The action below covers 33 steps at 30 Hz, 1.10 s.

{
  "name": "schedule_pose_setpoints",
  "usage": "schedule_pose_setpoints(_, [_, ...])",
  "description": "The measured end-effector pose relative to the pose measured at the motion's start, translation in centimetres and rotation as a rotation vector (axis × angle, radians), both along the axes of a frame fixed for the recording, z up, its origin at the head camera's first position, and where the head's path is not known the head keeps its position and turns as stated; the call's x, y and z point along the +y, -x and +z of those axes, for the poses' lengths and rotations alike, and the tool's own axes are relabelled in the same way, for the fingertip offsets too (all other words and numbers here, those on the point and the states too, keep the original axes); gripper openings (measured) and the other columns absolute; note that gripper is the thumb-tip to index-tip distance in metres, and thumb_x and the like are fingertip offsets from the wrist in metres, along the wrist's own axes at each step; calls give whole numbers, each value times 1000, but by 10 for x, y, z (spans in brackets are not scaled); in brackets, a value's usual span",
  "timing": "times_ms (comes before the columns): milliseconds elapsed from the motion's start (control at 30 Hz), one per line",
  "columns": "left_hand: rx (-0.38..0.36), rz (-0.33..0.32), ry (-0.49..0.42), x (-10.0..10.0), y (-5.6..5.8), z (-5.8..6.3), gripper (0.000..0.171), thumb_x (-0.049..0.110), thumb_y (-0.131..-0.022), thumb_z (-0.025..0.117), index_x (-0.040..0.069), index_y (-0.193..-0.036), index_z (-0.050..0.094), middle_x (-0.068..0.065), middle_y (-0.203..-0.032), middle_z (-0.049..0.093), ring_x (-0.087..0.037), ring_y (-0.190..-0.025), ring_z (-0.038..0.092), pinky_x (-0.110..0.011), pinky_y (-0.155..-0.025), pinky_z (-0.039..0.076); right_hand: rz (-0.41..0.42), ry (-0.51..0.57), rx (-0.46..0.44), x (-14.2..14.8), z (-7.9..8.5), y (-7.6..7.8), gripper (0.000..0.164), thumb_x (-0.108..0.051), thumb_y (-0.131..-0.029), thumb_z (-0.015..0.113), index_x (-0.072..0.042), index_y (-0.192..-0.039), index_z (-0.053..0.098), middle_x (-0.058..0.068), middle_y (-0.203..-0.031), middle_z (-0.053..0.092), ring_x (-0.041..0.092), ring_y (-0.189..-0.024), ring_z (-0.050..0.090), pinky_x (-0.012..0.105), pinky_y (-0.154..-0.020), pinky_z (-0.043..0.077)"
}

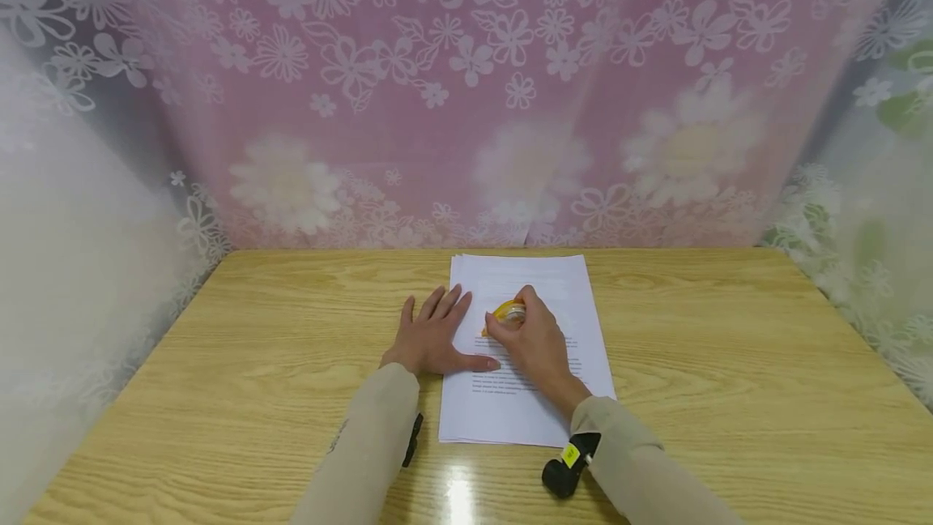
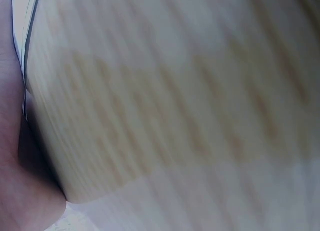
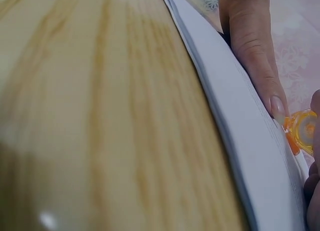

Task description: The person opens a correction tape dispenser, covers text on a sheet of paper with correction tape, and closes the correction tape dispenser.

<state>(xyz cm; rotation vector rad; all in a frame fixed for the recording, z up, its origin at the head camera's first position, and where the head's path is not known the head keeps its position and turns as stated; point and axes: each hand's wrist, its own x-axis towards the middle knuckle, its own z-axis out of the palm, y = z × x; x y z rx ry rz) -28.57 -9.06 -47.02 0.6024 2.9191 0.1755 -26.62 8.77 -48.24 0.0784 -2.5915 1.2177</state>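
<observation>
A small stack of printed paper sheets lies on the wooden table. My left hand rests flat at the stack's left edge, fingers spread and thumb across the page. In my right hand is an orange correction tape with a clear body, pinched between thumb and fingers. Its tip points down and left, near the top of the printed lines; whether it touches the paper I cannot tell. The right wrist view shows the orange correction tape beside the left thumb. Only part of the left hand appears in the left wrist view.
The wooden table extends to both sides of the paper. Behind it hangs a pink floral curtain, with pale curtains at the left and right. A black wrist camera is strapped to the right sleeve.
</observation>
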Motion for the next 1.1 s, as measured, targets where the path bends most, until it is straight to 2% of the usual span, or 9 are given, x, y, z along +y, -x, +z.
schedule_pose_setpoints(333, [17, 1, -13, -1, 4, -4, 117, 93, -64, 39, 26, -155, 11, 5, -160, 5, -20, -145, 1, -55, -111, -2, -12, 17, 24, 6, -1, 0, 36, -36, -82, 71, -11, -93, 47, 3, -87, 58, 19, -73, 55, 32, -62, 46])
schedule_pose_setpoints(667, [-20, 5, -18, -1, 2, -1, 115, 90, -67, 44, 26, -155, 9, 4, -160, 3, -21, -145, 0, -56, -110, -2, -31, -1, 13, 10, -1, -2, 37, -37, -82, 71, -12, -94, 47, 2, -87, 59, 20, -72, 55, 33, -62, 45])
schedule_pose_setpoints(867, [-12, 6, -22, -2, 5, -6, 117, 92, -65, 42, 26, -155, 8, 5, -160, 2, -20, -145, -2, -56, -110, -4, -19, 0, 22, 14, -2, -2, 37, -39, -82, 70, -12, -93, 46, 2, -85, 58, 19, -70, 53, 32, -59, 43])
schedule_pose_setpoints(1100, [-21, 7, -18, 0, 0, 1, 114, 89, -67, 45, 25, -155, 11, 4, -160, 5, -21, -145, 1, -57, -110, -1, -20, 6, 24, 18, -3, -3, 36, -38, -83, 70, -12, -94, 47, 2, -86, 58, 18, -69, 54, 32, -57, 44])
